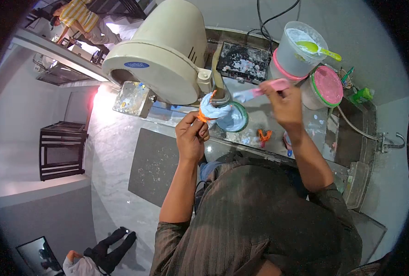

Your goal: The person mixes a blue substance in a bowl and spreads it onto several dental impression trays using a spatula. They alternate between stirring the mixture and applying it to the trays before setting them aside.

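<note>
My left hand (191, 134) is closed on an orange tray (205, 118) heaped with pale blue paste (212, 109). To its right my right hand (285, 103) grips a pink spatula (278, 84), slightly blurred, whose blade is coated in the same blue paste and points left toward the tray. Just behind the held tray, a green-rimmed bowl (234, 117) contains more blue paste. Another orange tray (264, 136) rests on the counter between my hands, near the front edge.
A large cream machine (167, 55) stands at the back left. At the right are a tub of powder (301, 57) with a green scoop (312, 47), a pink-lidded container (327, 85) and a tap (391, 141). Two other people are in the distance, upper left and lower left.
</note>
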Tool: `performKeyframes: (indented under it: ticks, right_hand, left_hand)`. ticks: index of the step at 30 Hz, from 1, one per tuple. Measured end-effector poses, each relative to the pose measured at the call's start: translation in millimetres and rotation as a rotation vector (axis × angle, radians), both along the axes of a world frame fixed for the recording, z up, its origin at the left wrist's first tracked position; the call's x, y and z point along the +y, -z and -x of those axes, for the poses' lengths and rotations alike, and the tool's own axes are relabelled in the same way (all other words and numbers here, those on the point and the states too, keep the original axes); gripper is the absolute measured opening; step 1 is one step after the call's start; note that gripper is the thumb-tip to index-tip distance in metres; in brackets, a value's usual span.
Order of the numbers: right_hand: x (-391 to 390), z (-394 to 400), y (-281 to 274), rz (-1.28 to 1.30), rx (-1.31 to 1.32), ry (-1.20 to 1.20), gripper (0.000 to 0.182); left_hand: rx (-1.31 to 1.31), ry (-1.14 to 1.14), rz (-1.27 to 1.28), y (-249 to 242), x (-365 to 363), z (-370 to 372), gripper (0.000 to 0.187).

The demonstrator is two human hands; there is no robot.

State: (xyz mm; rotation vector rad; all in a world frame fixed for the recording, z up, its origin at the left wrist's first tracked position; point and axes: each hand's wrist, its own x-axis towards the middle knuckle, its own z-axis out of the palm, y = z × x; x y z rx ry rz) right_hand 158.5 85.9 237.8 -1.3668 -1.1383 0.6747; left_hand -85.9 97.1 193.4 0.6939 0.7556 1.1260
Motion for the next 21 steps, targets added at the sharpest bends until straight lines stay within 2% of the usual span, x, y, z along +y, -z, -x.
performKeyframes:
  ticks: [2, 6, 7, 11, 13, 15, 19, 21]
  right_hand:
    - [5.8, 1.5, 46.2, 0.050, -0.176, -0.138, 0.012]
    - [5.1, 15.2, 108.3, 0.124, -0.253, -0.192, 0.013]
    - [5.1, 17.2, 119.4, 0.070, -0.314, -0.214, 0.014]
    - [-0.1, 24.7, 138.4, 0.023, -0.384, -0.263, 0.021]
    - [-2.6, 29.2, 130.5, 0.007, -0.396, -0.275, 0.023]
    - [-5.3, 31.2, 119.1, 0.397, -0.278, -0.235, 0.023]
    - [-1.2, 26.0, 133.7, 0.488, -0.086, -0.197, 0.024]
    - [3.0, 17.0, 157.9, 0.375, 0.172, -0.194, 0.024]
  left_hand:
    - [0.008, -0.025, 0.002, 4.0, -2.6, 4.9, 0.016]
    - [0.015, -0.068, 0.026, 12.8, -8.4, 17.2, 0.015]
    - [0.012, -0.079, 0.026, 15.5, -9.8, 20.3, 0.015]
    - [0.025, -0.131, 0.052, 21.6, -14.3, 32.0, 0.015]
    - [0.062, -0.155, 0.054, 22.9, -15.2, 35.2, 0.014]
    - [0.061, -0.162, 0.046, 26.1, -16.5, 37.0, 0.014]
    - [0.069, -0.161, -0.012, 32.9, -18.9, 37.0, 0.012]
    - [0.079, -0.165, -0.018, 36.7, -19.2, 35.6, 0.012]
